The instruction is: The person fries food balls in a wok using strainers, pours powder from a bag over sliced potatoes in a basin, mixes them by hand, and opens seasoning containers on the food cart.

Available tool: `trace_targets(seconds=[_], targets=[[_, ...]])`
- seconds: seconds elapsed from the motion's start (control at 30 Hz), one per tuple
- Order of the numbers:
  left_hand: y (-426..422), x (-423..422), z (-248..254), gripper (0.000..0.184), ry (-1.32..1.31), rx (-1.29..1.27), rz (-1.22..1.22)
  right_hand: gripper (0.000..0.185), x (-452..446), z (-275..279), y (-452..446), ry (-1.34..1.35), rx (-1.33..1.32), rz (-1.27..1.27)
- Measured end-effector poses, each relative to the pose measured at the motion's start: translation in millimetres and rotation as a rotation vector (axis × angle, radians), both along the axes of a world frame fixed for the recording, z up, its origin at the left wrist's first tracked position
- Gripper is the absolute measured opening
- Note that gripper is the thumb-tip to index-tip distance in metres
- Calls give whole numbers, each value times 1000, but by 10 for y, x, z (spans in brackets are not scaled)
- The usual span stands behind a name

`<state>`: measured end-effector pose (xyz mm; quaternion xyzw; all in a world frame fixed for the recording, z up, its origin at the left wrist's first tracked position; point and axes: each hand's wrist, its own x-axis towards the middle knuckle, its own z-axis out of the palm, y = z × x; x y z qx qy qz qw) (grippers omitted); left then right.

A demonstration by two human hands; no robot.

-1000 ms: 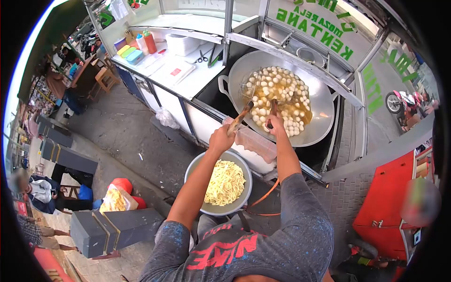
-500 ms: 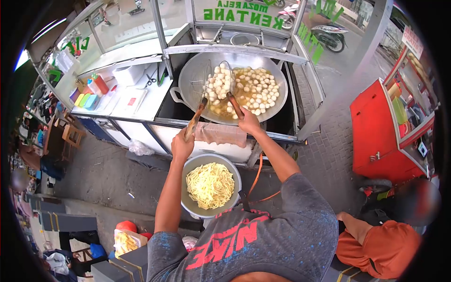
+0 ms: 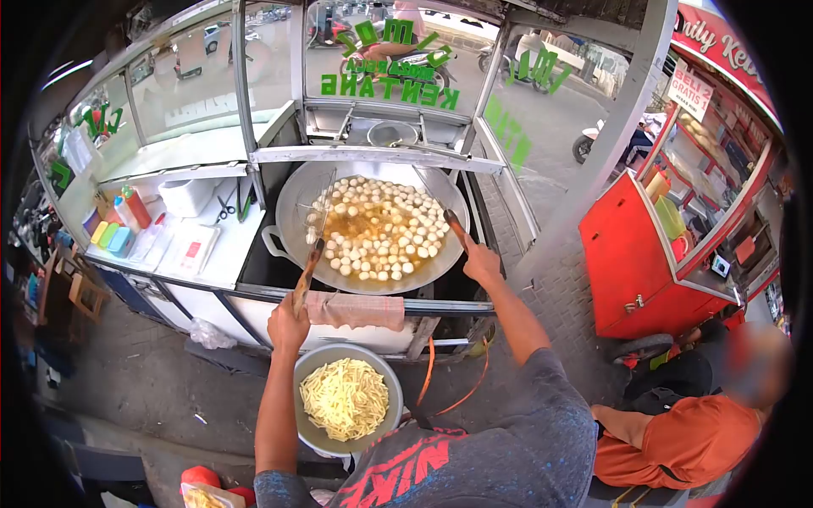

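My left hand (image 3: 289, 326) is closed around the wooden handle of a wire skimmer (image 3: 315, 216), whose wire head stands at the left side of a large metal wok (image 3: 290, 195). My right hand (image 3: 483, 264) grips a second wooden-handled tool (image 3: 456, 227) at the wok's right side; I cannot make out its head clearly. Many pale round balls (image 3: 383, 264) float in bubbling oil between the two tools. Below my hands, a grey basin (image 3: 302, 423) holds a heap of pale cut potato sticks (image 3: 345, 400).
A pinkish cloth (image 3: 356, 311) hangs over the cart's front edge. Sauce bottles (image 3: 135, 207), small coloured containers (image 3: 120, 241) and scissors (image 3: 225, 208) lie on the left counter. A person in orange (image 3: 694, 440) sits at the right, near a red stall (image 3: 631, 254).
The balls gathered between the tools at the left are now spread through the oil. My right hand has moved right, away from the left. The view has tilted up.
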<state>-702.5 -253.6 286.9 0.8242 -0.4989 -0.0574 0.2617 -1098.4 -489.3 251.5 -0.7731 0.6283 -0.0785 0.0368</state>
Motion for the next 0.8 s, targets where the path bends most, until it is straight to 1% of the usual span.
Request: trace_targets(seconds=[0.03,0.07,0.1,0.17,0.23,0.3,0.37,0.4,0.43,0.47,0.5,0.6,0.67,0.7,0.73,0.77,0.8], targets=[[-45,43,-23,41,-17,-23,9,70,34,90,-67,5,56,-14],[-81,79,-76,42,-31,-46,20,69,68,167,-102,-6,198,-38],[-143,109,-130,43,-43,-74,34,66,144,73,-171,-50,220,-37],[-270,175,-259,45,-50,-71,39,61,322,-325,-303,-135,260,-26],[-285,228,-333,46,-35,-37,63,54,627,-932,-522,-391,314,-2],[-352,189,-329,46,-12,13,73,47,1167,-1314,-587,-639,370,-64],[-410,178,-440,46,17,40,47,41,1694,-1701,-658,-906,446,-125],[-441,157,-458,46,43,48,29,37,1890,-1561,-553,-1025,454,-126],[-471,130,-455,45,65,53,10,30,2086,-1556,-562,-1190,548,-121],[-500,91,-440,45,55,69,-11,27,2156,-1523,-587,-1330,751,-160],[-534,113,-569,44,9,53,-14,24,2231,-1351,-552,-1461,964,-190],[-509,42,-479,44,22,40,-34,20,2361,-1149,-538,-1560,950,-93],[-431,27,-428,44,2,-6,-19,21,2200,-995,-417,-1523,957,41],[-352,5,-244,43,40,38,-34,21,2089,-906,-323,-1507,951,103],[-256,16,-208,41,39,-4,-49,24,1974,-833,-164,-1494,876,155],[-172,42,-202,39,34,-51,-71,25,1854,-638,64,-1387,798,189],[-121,53,-190,38,43,-59,-71,28,1781,-593,213,-1351,747,219]])
